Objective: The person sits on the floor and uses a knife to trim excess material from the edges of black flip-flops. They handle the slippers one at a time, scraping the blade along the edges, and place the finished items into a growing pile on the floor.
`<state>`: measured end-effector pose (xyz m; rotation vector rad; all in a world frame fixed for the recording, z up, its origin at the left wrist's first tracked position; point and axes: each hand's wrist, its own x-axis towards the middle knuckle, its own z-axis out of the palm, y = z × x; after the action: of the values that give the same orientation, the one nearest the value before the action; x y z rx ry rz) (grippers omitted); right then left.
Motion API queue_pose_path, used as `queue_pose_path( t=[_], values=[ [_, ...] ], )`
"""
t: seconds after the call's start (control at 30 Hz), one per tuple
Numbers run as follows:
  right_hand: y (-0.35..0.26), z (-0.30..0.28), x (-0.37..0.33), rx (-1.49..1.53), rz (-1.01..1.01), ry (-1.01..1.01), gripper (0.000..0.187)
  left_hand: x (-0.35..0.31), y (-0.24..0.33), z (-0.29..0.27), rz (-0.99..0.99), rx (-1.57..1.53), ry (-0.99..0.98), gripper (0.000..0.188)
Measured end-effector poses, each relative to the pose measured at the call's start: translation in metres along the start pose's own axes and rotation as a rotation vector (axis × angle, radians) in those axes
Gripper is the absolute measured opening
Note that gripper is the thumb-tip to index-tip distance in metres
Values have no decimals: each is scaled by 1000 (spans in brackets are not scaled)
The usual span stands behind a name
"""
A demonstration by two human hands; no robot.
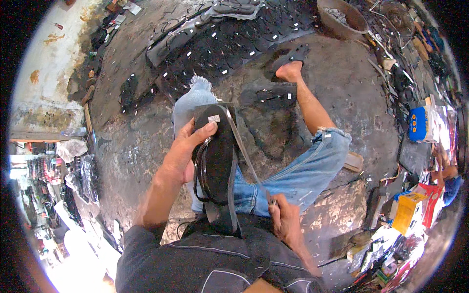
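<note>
My left hand grips a black flip-flop by its left edge, thumb pressed on the footbed beside a small white sticker. The flip-flop stands lengthwise over my lap, its straps hanging to the left. Dark sheet material juts out around its toe end. In my right hand, fingers closed round the handle, is a long thin knife. Its blade slants up to the left and meets the right edge of the sole near the toe. The handle is mostly hidden by my fingers.
Many black flip-flops lie in rows on the floor ahead. A dark pair lies between my legs. A round basin stands far right. Blue and yellow boxes are at the right, near another person's arm.
</note>
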<state>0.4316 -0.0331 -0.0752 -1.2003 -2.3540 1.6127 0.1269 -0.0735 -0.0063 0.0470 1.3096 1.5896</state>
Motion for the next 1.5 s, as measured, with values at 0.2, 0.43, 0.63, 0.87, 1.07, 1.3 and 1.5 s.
queue_pose_path(
  t=[0.2,0.43,0.63,0.87,1.07,1.3,1.5],
  values=[
    [9,8,-12,28,14,-21,35,2,-6,-6,4,99,-56,44],
    [-27,-21,105,-71,-107,11,31,9,1,-6,12,363,-214,41],
    [-67,-76,158,-110,-360,-224,31,18,8,2,-73,511,-208,43],
    [-60,-40,217,336,-471,160,45,-2,14,37,212,734,-218,39],
    [4,-58,138,583,-86,514,42,5,8,71,339,-70,-197,23],
    [8,0,27,206,-182,462,46,26,-34,78,113,-415,-219,21],
    [30,-9,-1,-44,42,362,41,23,-54,72,48,-358,-186,32]
  ],
)
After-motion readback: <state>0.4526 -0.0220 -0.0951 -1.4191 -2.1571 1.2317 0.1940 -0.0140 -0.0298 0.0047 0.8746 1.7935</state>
